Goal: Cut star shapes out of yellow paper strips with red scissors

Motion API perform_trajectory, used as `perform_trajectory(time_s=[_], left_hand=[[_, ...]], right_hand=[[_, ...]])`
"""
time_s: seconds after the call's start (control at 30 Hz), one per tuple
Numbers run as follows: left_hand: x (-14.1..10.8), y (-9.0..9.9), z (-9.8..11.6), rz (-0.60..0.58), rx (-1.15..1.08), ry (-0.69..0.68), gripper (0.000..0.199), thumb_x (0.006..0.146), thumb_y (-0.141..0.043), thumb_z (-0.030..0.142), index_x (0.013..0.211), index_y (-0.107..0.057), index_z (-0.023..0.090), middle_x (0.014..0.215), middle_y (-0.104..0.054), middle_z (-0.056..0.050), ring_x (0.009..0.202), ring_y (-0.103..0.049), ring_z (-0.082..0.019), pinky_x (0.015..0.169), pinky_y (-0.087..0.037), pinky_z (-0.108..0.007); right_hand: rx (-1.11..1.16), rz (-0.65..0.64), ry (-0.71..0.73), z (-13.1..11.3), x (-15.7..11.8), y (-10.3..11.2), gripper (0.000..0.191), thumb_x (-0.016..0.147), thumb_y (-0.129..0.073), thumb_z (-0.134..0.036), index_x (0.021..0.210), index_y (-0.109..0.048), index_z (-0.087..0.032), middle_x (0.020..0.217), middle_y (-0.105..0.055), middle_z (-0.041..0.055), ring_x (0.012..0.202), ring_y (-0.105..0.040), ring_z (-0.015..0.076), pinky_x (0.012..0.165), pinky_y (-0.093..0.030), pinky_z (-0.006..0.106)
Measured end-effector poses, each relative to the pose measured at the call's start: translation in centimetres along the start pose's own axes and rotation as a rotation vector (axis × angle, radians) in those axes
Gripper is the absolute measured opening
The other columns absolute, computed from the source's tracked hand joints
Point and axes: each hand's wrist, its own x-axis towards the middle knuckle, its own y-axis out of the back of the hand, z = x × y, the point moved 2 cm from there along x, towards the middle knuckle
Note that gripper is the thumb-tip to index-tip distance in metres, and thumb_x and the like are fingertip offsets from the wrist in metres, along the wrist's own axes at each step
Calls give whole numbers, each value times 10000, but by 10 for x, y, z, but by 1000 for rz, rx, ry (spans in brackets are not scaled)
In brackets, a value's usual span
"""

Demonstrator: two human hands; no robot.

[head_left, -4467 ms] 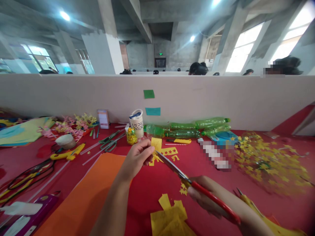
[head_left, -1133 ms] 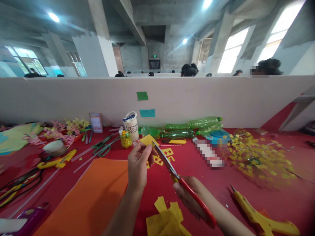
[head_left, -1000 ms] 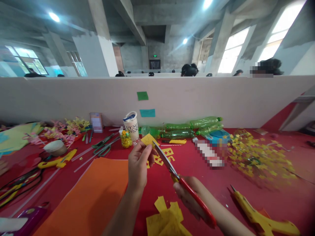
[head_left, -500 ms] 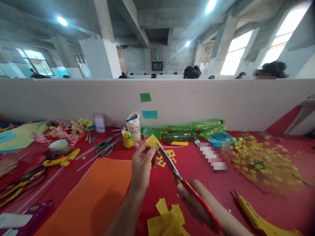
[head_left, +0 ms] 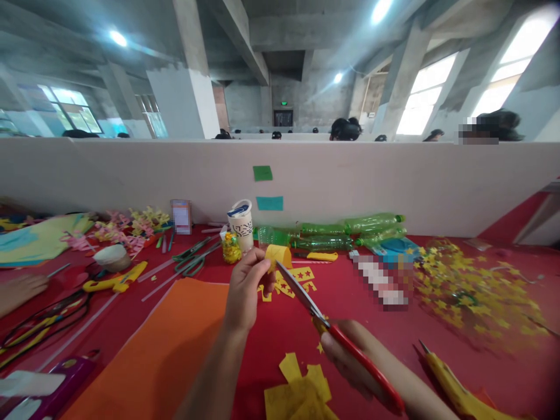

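My left hand (head_left: 245,287) pinches a small yellow sheet (head_left: 280,255), which curls over at its far edge. In my right hand (head_left: 350,353) is a pair of scissors (head_left: 304,296) with red handles; the tips touch or nearly touch the sheet beside my left fingertips. The blades look almost closed. Beyond my hands lie yellow scraps with star-shaped holes (head_left: 301,275). Closer to me is a loose pile of yellow pieces (head_left: 301,394). An orange sheet (head_left: 161,344) lies left of my left forearm.
Green plastic bottles (head_left: 328,242), a cup (head_left: 240,224) and a yellow utility knife (head_left: 321,256) line the back. Yellow star decorations (head_left: 468,291) and a yellow glue gun (head_left: 455,385) sit right. At left are a co-worker's hand (head_left: 21,291), another glue gun (head_left: 116,280) and green scissors (head_left: 192,262).
The yellow sheet has turned and now curls over, where before it was held flatter. My left hand has shifted slightly left. The scissors stay close to the sheet.
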Motion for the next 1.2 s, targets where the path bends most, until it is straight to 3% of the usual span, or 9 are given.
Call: perform_trajectory(time_s=[0.13,0.27,0.4,0.53,0.7,0.9,1.2], left_hand=[[2,8,2,-124,32,39,181,826,-520,244,662,-484,177,533,-474,44,450,-413,-67,404,-305,-168],[3,13,2,-162,44,50,159,828,-509,231,680,-506,172,540,-474,41,456,-410,-65,411,-304,-168],[4,13,2,-151,45,61,150,812,-530,237,679,-516,170,535,-472,42,456,-404,-66,400,-290,-164],[4,10,4,-107,27,86,172,817,-553,309,715,-535,171,565,-526,27,457,-429,-70,408,-308,-171],[-1,-1,4,-169,68,62,257,833,-535,339,659,-560,151,609,-561,-5,472,-457,-75,425,-328,-191],[-4,-3,1,-55,58,35,199,815,-555,310,686,-579,161,584,-539,14,448,-428,-70,401,-311,-187],[-1,7,1,-123,60,74,230,795,-561,284,602,-561,158,504,-465,25,444,-401,-70,391,-274,-176]], right_hand=[[-18,-88,61,-2,-4,4,532,856,-332,-689,634,-343,-205,446,-390,-78,379,-324,48,398,-197,204],[-42,-98,47,-2,-2,5,538,854,-338,-689,618,-331,-205,444,-381,-74,376,-325,47,390,-200,194],[15,-67,-50,1,-2,0,521,836,-401,-677,616,-337,-209,454,-357,-81,357,-313,42,360,-196,179],[145,-35,-41,6,0,-9,495,859,-415,-622,596,-308,-217,411,-323,-91,332,-289,41,344,-181,181],[116,81,-51,7,6,-11,432,894,-417,-536,622,-367,-204,416,-369,-77,354,-335,57,372,-211,194],[61,53,29,-1,5,-9,399,856,-500,-523,654,-406,-193,503,-405,-59,417,-371,67,414,-258,198],[-43,-44,98,-1,-4,2,515,878,-325,-665,684,-399,-193,482,-433,-60,432,-368,71,440,-246,207]])
